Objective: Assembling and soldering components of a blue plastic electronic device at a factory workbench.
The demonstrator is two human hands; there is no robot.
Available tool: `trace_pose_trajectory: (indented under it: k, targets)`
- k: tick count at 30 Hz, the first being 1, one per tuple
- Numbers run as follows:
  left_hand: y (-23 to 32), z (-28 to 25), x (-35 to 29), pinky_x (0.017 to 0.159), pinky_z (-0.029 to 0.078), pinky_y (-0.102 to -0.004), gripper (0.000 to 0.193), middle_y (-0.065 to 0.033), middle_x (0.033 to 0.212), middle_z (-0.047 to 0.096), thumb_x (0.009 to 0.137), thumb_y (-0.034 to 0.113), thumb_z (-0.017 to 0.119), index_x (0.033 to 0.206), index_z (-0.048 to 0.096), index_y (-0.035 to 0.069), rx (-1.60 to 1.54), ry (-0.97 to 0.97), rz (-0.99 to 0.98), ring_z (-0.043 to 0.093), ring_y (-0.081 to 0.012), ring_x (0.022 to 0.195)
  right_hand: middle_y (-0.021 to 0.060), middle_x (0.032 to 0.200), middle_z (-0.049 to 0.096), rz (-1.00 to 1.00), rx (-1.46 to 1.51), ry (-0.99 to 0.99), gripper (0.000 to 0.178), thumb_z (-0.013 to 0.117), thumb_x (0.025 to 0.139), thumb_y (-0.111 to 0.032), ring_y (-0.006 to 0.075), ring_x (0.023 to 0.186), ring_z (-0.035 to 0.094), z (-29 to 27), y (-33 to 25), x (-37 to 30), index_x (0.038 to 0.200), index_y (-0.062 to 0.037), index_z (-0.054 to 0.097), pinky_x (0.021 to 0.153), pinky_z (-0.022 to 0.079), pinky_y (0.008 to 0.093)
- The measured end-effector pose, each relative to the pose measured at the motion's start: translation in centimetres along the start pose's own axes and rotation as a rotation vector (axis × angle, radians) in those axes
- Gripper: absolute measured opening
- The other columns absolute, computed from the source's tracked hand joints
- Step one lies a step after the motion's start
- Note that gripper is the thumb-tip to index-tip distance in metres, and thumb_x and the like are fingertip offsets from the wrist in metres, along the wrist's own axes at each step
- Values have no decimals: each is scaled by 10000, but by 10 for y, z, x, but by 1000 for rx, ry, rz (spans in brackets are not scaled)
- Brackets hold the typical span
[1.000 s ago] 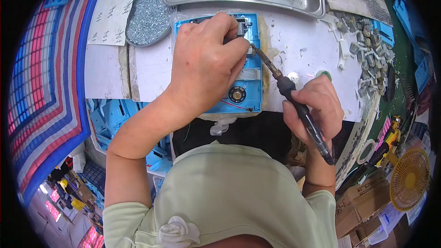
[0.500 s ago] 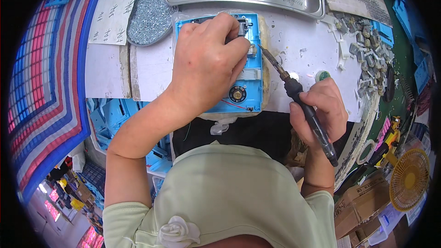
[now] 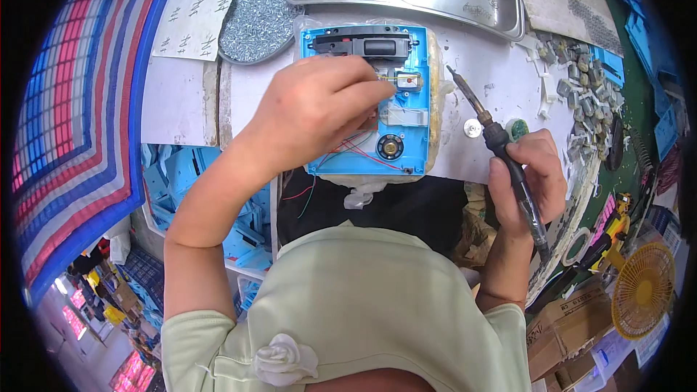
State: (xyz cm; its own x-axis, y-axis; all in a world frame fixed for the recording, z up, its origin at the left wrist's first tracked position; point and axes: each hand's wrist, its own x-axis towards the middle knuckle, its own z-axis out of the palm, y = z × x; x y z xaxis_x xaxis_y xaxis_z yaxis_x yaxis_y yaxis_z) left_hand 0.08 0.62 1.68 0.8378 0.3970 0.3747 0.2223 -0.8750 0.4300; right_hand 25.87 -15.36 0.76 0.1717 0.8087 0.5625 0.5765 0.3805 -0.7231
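Observation:
A blue plastic casing (image 3: 415, 131) lies on a padded support, with a black strip-like part (image 3: 377, 46) across its far end, a small round speaker (image 3: 390, 147) and a small metal-and-white component (image 3: 409, 81). Over the casing's left half reaches my left hand (image 3: 323, 105), its thumb and fingers pinched beside that component. What sits in the pinch is hidden. Thin red and dark wires (image 3: 348, 147) run out below this hand. My right hand (image 3: 539, 181) grips a soldering iron (image 3: 496, 138) by its black handle, the tip pointing up and left, apart from the casing.
Beyond the casing stand a divided metal tray (image 3: 406, 11) and a round dish of small metal pieces (image 3: 258, 20). Many small grey components (image 3: 581, 87) lie on the right. Near the iron are a small white disc (image 3: 473, 128) and a green round thing (image 3: 518, 128). Blue casings (image 3: 174, 178) fill the left side.
My left hand has drawn back nearer to me, uncovering the black strip part and wires. The soldering iron has moved right, its tip away from the casing's edge. The whole view has shifted slightly.

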Motion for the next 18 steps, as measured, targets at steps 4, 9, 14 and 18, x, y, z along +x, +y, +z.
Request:
trace_pose_trajectory:
  k: [4,9,14,18]
  targets:
    - [-6,4,6,654,534,-362,391,-50,900,665,656,76,792,1042,736,97,49,-34,90,676,-240,804,110,754,629,19,-25,-12,299,804,720,51,233,664,561,-6,-5,1,972,23,645,622,445,331]
    - [-12,-1,18,644,520,-360,306,-36,872,602,670,152,775,964,702,107,133,-148,196,652,-224,780,121,778,643,63,-49,-19,300,804,723,50,233,684,570,-11,-7,-4,977,23,646,633,450,328]
    - [-15,-4,22,667,504,-351,295,-27,866,559,677,180,766,948,672,112,150,-198,210,645,-208,801,122,797,644,88,-36,1,289,802,734,42,230,698,572,-10,-8,-3,976,20,645,641,452,325]
    - [-16,-3,21,674,501,-347,305,-28,873,565,672,187,776,951,675,116,154,-179,224,646,-212,805,119,797,642,80,-39,-24,287,802,741,33,229,699,571,-8,-8,1,980,20,644,649,455,325]
